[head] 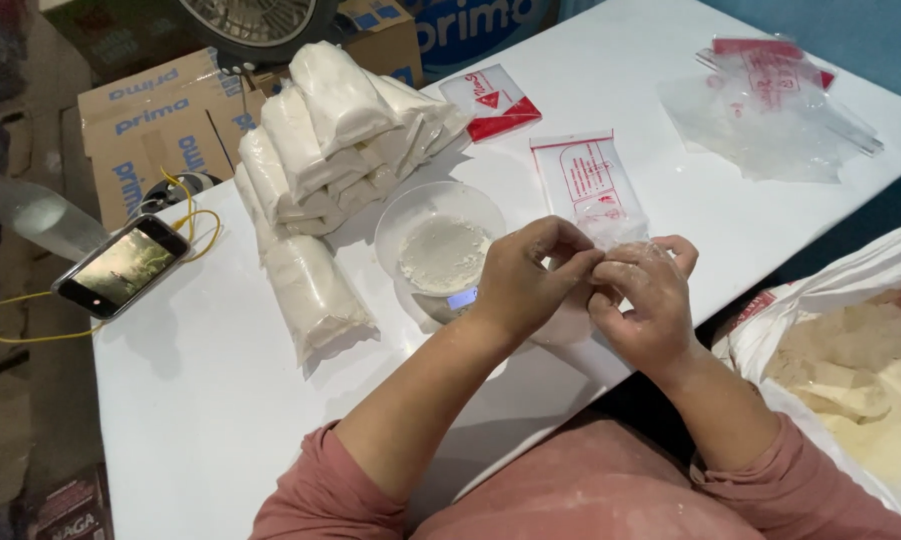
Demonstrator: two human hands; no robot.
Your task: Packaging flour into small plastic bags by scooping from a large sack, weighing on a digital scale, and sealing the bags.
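My fingers (pixel 570 262) pinch together on the mouth of a small clear plastic bag (pixel 625 250), left hand (pixel 525 285) and right hand (pixel 645 305) meeting above the near edge of the white table (pixel 200 400), both hands dusted with flour. The bag is crumpled between them and mostly hidden by my knuckles. Just behind my left hand, a clear bowl (pixel 438 235) holding a mound of white powder sits on a small digital scale (pixel 460 298), whose lit display shows beside my wrist. Flat empty bags with red print (pixel 588 180) lie just beyond my fingers, and a loose heap of more of them (pixel 770 105) lies at the far right of the table. Left of the bowl, filled white packets are stacked in a pile (pixel 330 160). A phone (pixel 122 266) on a yellow cable (pixel 30 330) lies at the table's left edge, with cardboard boxes (pixel 160 130) behind. At my right, an open sack of pale flour (pixel 850 370) stands beside the table.
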